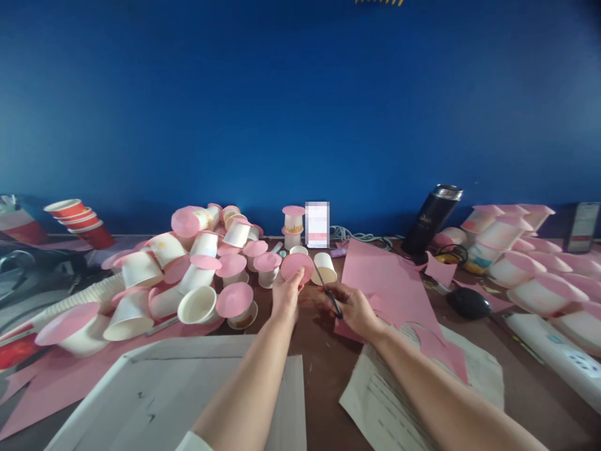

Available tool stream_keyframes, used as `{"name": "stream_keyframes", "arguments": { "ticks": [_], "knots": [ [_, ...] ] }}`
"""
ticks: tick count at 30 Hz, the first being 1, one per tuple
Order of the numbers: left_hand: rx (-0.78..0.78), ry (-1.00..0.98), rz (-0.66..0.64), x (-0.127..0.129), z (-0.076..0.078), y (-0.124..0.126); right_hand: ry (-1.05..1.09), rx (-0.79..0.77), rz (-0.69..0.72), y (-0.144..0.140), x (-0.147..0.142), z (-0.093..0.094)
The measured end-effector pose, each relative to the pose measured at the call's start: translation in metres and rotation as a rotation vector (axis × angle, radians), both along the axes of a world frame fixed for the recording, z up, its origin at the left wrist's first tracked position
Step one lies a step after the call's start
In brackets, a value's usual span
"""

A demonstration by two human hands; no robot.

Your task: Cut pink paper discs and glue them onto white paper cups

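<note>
My left hand (285, 295) holds up a round pink paper disc (297, 266) by its lower edge, above the brown table. My right hand (353, 307) grips a pair of scissors (325, 288) with dark handles; the blades point up and left, toward the disc's right edge. A white paper cup (325, 267) lies on its side just behind the scissors. A large pink paper sheet (380, 279) with cut-out edges lies under and to the right of my right hand.
A heap of white cups with pink lids (197, 275) fills the left. More lidded cups (526, 263) lie at the right, beside a black flask (432, 216) and a black mouse (468, 302). Stacked red cups (82, 219) lie far left. White papers (154, 394) cover the front.
</note>
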State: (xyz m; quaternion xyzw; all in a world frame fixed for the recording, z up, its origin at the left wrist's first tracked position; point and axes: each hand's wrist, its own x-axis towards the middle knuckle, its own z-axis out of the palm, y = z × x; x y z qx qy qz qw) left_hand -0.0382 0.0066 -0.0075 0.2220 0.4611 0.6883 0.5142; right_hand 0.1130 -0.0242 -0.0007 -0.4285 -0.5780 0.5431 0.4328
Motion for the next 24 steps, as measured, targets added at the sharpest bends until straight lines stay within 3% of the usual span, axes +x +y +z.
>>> {"name": "stream_keyframes", "arguments": {
  "ticks": [12, 24],
  "knots": [
    [-0.001, -0.131, 0.008, 0.001, 0.013, -0.006, 0.032, -0.007, -0.056, 0.004, 0.001, -0.003],
    [0.045, -0.08, -0.031, 0.0, 0.003, -0.004, 0.086, -0.012, -0.061, 0.003, 0.0, -0.001]
  ]
}}
